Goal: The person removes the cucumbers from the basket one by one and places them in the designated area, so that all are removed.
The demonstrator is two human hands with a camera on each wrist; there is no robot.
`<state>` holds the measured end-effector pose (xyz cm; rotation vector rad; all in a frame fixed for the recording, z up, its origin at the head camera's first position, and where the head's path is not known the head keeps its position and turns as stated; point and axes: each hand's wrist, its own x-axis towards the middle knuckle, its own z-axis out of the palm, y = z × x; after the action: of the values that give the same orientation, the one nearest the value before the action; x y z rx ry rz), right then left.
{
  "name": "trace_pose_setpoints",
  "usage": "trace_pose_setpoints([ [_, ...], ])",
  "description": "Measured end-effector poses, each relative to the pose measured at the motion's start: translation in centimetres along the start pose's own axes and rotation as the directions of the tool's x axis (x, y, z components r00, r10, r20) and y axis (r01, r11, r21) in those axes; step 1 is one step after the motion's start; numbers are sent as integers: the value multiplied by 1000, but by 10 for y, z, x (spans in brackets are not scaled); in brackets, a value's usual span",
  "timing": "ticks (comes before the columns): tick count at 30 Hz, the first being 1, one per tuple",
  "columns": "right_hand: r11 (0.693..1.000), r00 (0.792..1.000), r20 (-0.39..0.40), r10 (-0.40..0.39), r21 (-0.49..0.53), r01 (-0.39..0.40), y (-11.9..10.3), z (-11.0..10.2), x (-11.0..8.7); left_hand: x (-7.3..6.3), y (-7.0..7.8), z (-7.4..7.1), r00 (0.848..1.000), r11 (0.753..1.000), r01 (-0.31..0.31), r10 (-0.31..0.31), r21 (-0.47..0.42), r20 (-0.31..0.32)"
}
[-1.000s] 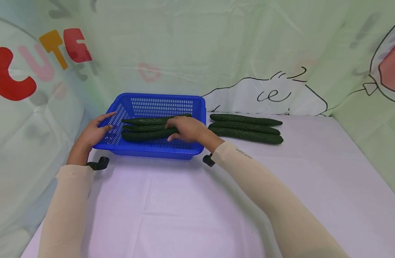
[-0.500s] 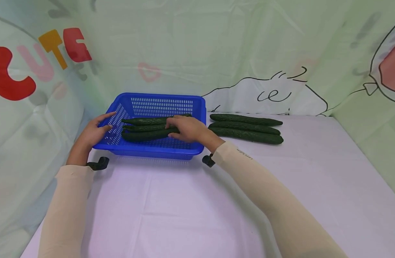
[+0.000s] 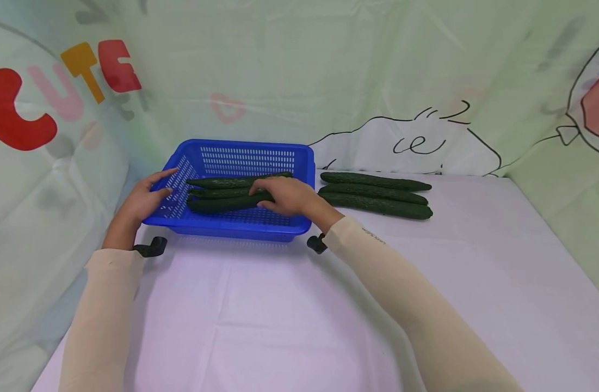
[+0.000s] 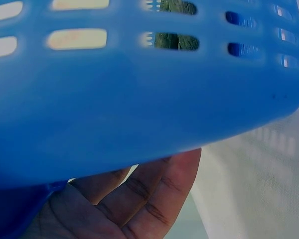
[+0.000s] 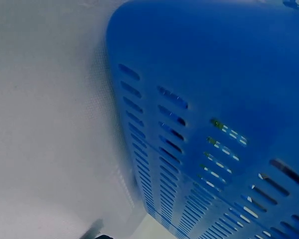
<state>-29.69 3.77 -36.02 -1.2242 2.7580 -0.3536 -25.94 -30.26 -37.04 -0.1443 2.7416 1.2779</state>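
Note:
A blue slotted plastic basket [image 3: 230, 227] sits at the back left of the table, with three dark green cucumbers lying side by side in it. My left hand [image 3: 142, 202] holds the basket's left rim. In the left wrist view, its fingers [image 4: 174, 184] show beyond the basket wall [image 4: 114, 99]. Inside the basket, my right hand [image 3: 285, 195] grips the right end of the front cucumber [image 3: 221, 204]. Behind that one lie the middle cucumber [image 3: 216, 193] and the back cucumber [image 3: 221, 183]. The right wrist view is filled mostly by the basket's outer wall [image 5: 199, 45], which hides the right hand.
Three more cucumbers lie in a group right of the basket: a back one [image 3: 375, 180], a middle one [image 3: 375, 192] and a front one [image 3: 377, 206]. A pale cloth covers the table [image 3: 260, 305]. Printed curtains [image 3: 358, 65] stand close behind and on both sides.
Both hands keep their places on the basket and the front cucumber. The head view has shifted very slightly; nothing else visibly moves.

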Motion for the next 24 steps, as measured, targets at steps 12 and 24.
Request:
trace_pose_setpoints([
  [12, 999, 999, -10, 35, 7, -34, -1, -1, -3, 2, 1, 2, 1000, 1000, -16, 15, -22, -18],
  [24, 996, 997, -70, -16, -84, 10, -2, 1, -5, 1, 1, 2, 1000, 1000, 2, -3, -25, -7],
])
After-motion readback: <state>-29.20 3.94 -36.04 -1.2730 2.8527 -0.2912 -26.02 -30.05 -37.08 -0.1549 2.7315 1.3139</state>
